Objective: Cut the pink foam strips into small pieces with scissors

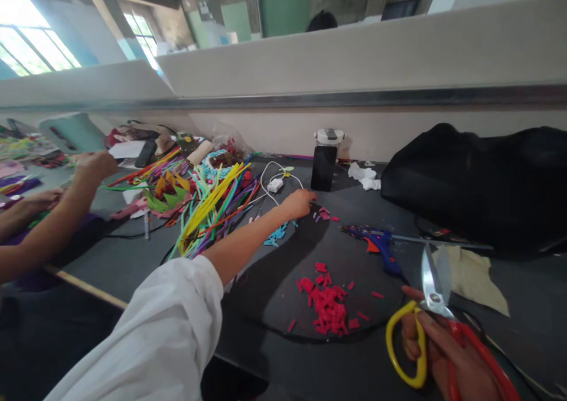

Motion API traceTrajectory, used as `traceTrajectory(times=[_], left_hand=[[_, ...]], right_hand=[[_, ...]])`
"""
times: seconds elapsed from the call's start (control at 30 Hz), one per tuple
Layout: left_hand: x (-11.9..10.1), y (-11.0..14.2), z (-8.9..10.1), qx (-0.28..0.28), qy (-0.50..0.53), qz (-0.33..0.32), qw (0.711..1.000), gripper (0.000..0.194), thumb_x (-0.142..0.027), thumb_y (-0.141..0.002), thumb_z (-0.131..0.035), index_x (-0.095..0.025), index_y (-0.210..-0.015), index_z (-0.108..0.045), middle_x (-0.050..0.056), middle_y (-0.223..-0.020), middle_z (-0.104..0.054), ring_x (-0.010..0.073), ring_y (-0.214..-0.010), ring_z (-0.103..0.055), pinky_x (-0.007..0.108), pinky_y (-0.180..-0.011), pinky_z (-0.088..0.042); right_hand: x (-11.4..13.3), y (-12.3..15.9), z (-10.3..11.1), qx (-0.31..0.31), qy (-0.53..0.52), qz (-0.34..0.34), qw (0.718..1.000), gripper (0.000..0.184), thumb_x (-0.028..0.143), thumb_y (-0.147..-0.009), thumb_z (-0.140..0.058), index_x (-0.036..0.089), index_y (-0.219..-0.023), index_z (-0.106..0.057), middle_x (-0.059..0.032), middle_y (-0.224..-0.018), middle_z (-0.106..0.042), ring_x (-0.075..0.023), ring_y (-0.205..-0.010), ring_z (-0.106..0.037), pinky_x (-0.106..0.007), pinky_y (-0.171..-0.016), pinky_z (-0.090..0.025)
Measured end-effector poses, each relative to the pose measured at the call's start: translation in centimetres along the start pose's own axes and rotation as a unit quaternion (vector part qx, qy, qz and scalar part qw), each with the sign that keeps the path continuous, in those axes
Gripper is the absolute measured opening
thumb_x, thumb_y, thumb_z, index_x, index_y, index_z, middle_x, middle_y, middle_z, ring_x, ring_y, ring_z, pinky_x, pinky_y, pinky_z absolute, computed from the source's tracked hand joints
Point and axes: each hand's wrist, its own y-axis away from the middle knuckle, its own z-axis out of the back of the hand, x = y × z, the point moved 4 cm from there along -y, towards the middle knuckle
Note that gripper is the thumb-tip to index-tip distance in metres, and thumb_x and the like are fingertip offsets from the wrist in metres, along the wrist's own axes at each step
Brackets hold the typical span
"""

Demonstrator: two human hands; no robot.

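My left hand (297,204) reaches across the dark table, its fingers curled together just in front of a black phone (323,168). What is in them, if anything, is hidden. Small pink and purple cut pieces (323,214) lie beside it, and short blue pieces (276,234) lie below the wrist. At the lower right, my right hand (465,362) grips scissors (436,297) with one yellow and one red handle loop. Their blades point up and are spread apart. A heap of short red pieces (328,309) lies between the two arms.
A blue glue gun (381,248) lies ahead of the scissors, near a beige cloth (473,274) and a large black bag (478,188). Colourful pipe cleaners (217,206) are piled left of my forearm, near a white charger (275,185). Another person's hands (95,168) are at far left.
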Motion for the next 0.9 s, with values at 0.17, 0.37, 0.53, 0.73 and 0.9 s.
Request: traceTrajectory(times=[0.17,0.37,0.53,0.73,0.9], left_hand=[[-2.9,1.9,-0.8,-0.028,-0.002,-0.083,0.996,0.037,-0.028,-0.091,-0.048,-0.023,-0.127,-0.056,0.010,-0.124,-0.054,0.0213,-0.107,-0.054,0.034,-0.094,-0.043],[-1.7,1.5,-2.2,-0.036,-0.034,-0.122,0.991,0.033,-0.028,-0.096,-0.035,-0.021,-0.117,-0.059,0.011,-0.107,-0.056,0.0225,-0.098,-0.051,0.036,-0.089,-0.041],[2.4,0.4,-1.7,-0.038,-0.051,-0.114,0.991,0.028,-0.019,-0.093,-0.036,-0.015,-0.105,-0.061,0.012,-0.101,-0.056,0.0221,-0.093,-0.051,0.035,-0.088,-0.041],[3.3,0.6,-0.8,-0.050,-0.040,-0.095,0.993,0.026,-0.013,-0.086,-0.042,-0.011,-0.105,-0.061,0.013,-0.100,-0.055,0.0229,-0.093,-0.052,0.036,-0.086,-0.044],[-0.8,0.4,-0.9,-0.058,-0.013,-0.149,0.987,0.033,-0.019,-0.090,-0.042,-0.018,-0.121,-0.054,0.012,-0.119,-0.053,0.0203,-0.106,-0.050,0.033,-0.095,-0.041]], right_hand=[[0.6,0.3,-0.6,-0.019,0.009,-0.006,1.000,0.061,0.043,-0.071,-0.074,0.020,-0.124,-0.053,-0.0001,-0.065,-0.061,-0.0150,-0.051,-0.055,-0.027,-0.046,-0.046],[1.0,0.3,-1.1,-0.027,0.019,-0.023,0.999,0.064,0.048,-0.068,-0.075,0.023,-0.122,-0.053,0.0003,-0.063,-0.060,-0.0166,-0.051,-0.055,-0.029,-0.046,-0.047],[1.6,0.6,-1.6,-0.047,0.029,-0.044,0.998,0.073,0.049,-0.065,-0.077,0.022,-0.127,-0.050,0.0007,-0.063,-0.061,-0.0175,-0.052,-0.056,-0.030,-0.046,-0.049],[2.0,0.5,-2.2,-0.044,0.039,-0.043,0.997,0.074,0.050,-0.065,-0.076,0.022,-0.128,-0.050,0.0020,-0.060,-0.059,-0.0166,-0.049,-0.055,-0.028,-0.044,-0.047],[1.0,-0.1,-1.2,-0.033,0.026,-0.045,0.998,0.065,0.050,-0.066,-0.076,0.023,-0.121,-0.054,0.0004,-0.064,-0.061,-0.0167,-0.051,-0.056,-0.028,-0.043,-0.046]])
